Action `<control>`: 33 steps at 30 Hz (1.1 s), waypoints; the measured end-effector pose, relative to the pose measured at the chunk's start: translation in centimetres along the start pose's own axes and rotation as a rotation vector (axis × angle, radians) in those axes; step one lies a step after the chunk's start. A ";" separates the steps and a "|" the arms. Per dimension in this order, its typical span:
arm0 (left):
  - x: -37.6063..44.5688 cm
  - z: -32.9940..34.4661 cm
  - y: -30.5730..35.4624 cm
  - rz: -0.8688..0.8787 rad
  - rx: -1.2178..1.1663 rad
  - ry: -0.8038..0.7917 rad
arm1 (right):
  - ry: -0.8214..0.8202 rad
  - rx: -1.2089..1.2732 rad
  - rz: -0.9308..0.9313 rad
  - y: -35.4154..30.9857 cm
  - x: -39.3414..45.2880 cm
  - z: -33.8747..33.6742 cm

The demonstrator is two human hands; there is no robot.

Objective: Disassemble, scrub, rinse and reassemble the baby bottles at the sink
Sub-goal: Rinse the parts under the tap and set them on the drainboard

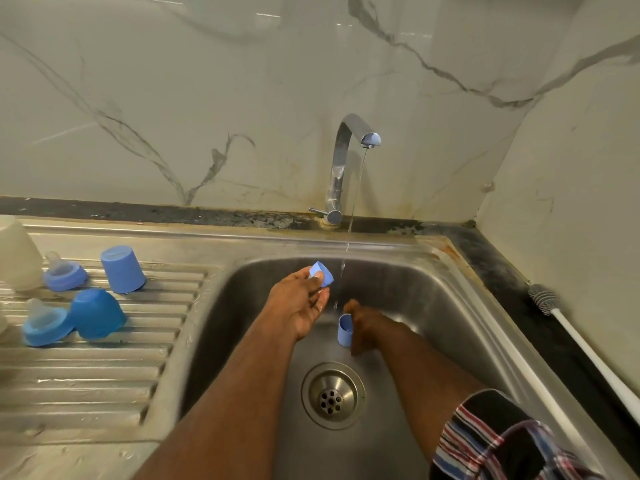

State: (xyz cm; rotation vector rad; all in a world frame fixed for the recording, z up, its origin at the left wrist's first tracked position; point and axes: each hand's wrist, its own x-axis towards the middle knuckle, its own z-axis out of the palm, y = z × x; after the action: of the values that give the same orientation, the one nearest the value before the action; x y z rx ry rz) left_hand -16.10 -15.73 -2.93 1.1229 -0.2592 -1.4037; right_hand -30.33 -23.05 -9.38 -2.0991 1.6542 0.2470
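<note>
Small blue cap (321,272) pinched at left hand (300,306) fingertips, just left of water stream (353,206); right hand (367,326) grips second blue cap (345,330) lower in sink (433,306).

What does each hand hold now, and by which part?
The left hand pinches a small blue cap at its rim with its fingertips. The right hand grips a second blue cap by its side.
</note>
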 end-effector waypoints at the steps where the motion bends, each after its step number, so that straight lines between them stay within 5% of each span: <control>1: 0.1 0.1 0.0 -0.004 -0.005 -0.008 | 0.043 0.041 -0.029 -0.1 0.0 -0.8; 6: -0.2 0.9 -0.7 0.001 0.033 -0.113 | 0.233 0.762 -0.190 -1.8 -2.6 -6.3; 12: -1.5 3.1 -1.0 0.036 -0.013 -0.180 | 0.532 0.583 -0.144 -3.1 -3.7 -8.6; 18: -0.5 3.0 -1.5 0.194 0.060 -0.074 | 0.403 0.458 -0.167 -4.2 -3.9 -8.7; 25: -0.7 3.4 -1.1 0.303 -0.018 -0.064 | 0.564 0.253 -0.166 -5.3 -5.0 -9.4; 33: -0.5 2.8 -0.6 0.290 -0.105 -0.047 | 0.424 0.907 -0.141 -6.8 -4.9 -8.3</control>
State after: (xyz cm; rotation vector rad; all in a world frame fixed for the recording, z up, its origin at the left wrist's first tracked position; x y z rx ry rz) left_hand -18.65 -16.45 -1.78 0.9269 -0.3628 -1.1730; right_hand -26.22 -21.30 1.56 -1.5756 1.4048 -0.8861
